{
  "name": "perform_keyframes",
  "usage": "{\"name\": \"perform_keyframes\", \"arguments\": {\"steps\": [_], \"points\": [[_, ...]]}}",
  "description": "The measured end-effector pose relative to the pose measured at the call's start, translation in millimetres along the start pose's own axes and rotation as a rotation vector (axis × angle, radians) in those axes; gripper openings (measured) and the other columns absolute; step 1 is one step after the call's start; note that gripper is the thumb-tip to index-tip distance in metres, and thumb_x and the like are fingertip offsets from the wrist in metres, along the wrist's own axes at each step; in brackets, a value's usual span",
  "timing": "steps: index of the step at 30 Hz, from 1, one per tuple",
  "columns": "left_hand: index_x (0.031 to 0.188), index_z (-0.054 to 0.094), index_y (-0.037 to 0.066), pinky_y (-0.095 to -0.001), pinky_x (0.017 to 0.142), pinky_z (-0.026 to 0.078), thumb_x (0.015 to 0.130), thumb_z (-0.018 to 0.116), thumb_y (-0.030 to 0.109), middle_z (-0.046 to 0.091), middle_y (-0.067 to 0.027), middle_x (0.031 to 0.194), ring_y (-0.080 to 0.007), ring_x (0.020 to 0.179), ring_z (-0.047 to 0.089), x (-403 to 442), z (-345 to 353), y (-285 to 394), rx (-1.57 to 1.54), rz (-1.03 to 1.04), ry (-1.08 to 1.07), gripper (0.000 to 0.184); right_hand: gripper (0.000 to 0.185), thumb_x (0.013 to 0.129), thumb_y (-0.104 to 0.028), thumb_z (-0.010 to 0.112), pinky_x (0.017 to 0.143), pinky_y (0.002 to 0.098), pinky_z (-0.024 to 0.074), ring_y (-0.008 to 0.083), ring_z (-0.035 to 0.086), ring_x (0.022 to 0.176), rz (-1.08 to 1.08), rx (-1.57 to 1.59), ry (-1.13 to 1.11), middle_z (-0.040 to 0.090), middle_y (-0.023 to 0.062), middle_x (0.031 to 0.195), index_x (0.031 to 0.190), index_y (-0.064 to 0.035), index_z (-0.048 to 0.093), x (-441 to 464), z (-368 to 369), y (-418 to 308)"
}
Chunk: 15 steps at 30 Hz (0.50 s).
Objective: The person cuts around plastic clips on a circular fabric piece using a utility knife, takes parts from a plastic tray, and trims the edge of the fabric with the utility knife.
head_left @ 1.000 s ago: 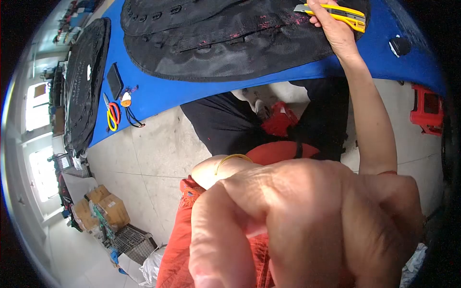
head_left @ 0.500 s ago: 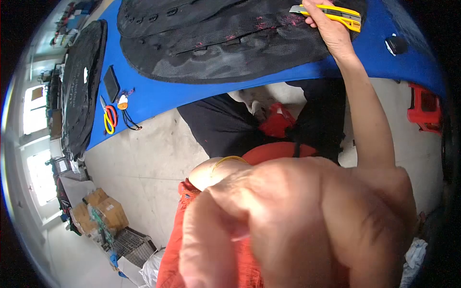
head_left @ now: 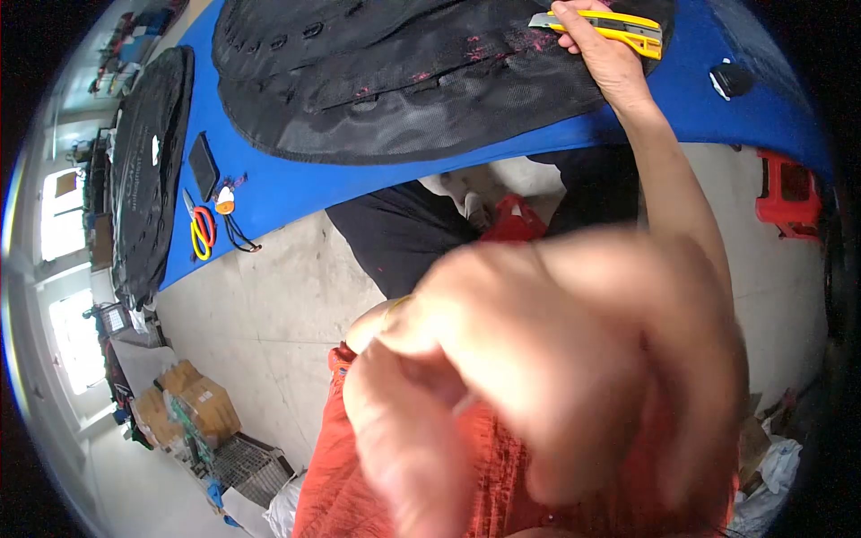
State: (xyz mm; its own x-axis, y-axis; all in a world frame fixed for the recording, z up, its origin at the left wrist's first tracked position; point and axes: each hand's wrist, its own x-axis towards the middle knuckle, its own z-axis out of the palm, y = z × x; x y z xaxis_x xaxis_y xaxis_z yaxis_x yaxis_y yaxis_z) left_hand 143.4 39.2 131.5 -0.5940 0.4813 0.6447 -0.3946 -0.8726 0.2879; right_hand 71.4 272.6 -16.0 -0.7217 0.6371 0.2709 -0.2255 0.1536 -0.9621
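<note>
My right hand (head_left: 599, 56) grips a yellow utility knife (head_left: 632, 34) with its blade out to the left. The knife is over a black mesh fabric piece (head_left: 377, 117) with seams, slots and scattered pink marks, lying on a blue-covered table. Close to the camera, my left hand (head_left: 538, 332) fills the lower middle of the view, blurred by motion. Its thumb and fingers are spread apart, and nothing shows in them. A yellow band is partly seen at the left wrist.
On the blue table (head_left: 287, 193) lie scissors (head_left: 204, 233) with red and yellow handles, a dark phone-like slab (head_left: 204, 166), an orange-and-white corded item (head_left: 226, 204) and a small black round object (head_left: 734, 79). Another black piece (head_left: 148, 179) is at left. A red stool (head_left: 789, 195) stands right; cardboard boxes (head_left: 202, 403) sit lower left.
My left hand has shifted and turned in front of the camera, showing more of the red clothing below. The right hand keeps hold of the utility knife, and the view has shifted slightly.
</note>
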Motion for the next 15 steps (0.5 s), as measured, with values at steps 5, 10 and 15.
{"name": "perform_keyframes", "arguments": {"steps": [5, 10, 15], "points": [[0.103, 0.050, 0.010, -0.0246, 0.053, 0.043, 0.096, 0.067, 0.016, 0.050, -0.0042, 0.082, -0.0159, 0.061, 0.047, 0.8, -30.3, 32.3, 0.552, -0.253, 0.165, 0.019, 0.027, 0.097, -0.038, 0.068, 0.071, 0.0194, 0.0473, 0.0027, 0.058, 0.075, 0.044, -0.144, -0.006, 0.063, -0.0033, 0.081, 0.106, -0.0128, 0.068, 2.3, -4.7, 9.6], [0.115, 0.059, 0.001, -0.0323, 0.082, 0.052, 0.091, 0.064, -0.003, 0.065, -0.0097, 0.102, -0.0227, 0.090, 0.064, 8.2, -116.2, 39.0, 1.806, 0.006, 0.146, 0.025, 0.027, 0.095, -0.035, 0.071, 0.066, 0.0242, 0.0494, 0.0071, 0.059, 0.071, -0.039, -0.012, -0.030, 0.065, 0.0000, 0.084, 0.099, -0.0093, 0.065, -1.5, 2.5, 0.3], [0.111, 0.064, 0.003, -0.0451, 0.100, 0.046, 0.083, 0.065, -0.003, 0.061, -0.0179, 0.129, -0.0361, 0.117, 0.058, 17.8, -167.5, 46.5, 2.188, -0.020, -0.133, 0.028, 0.028, 0.095, -0.037, 0.071, 0.070, 0.0238, 0.0496, 0.0072, 0.058, 0.074, 0.080, -0.041, -0.049, 0.064, -0.0013, 0.086, 0.101, -0.0107, 0.063, -7.4, 3.9, -17.8]]}}
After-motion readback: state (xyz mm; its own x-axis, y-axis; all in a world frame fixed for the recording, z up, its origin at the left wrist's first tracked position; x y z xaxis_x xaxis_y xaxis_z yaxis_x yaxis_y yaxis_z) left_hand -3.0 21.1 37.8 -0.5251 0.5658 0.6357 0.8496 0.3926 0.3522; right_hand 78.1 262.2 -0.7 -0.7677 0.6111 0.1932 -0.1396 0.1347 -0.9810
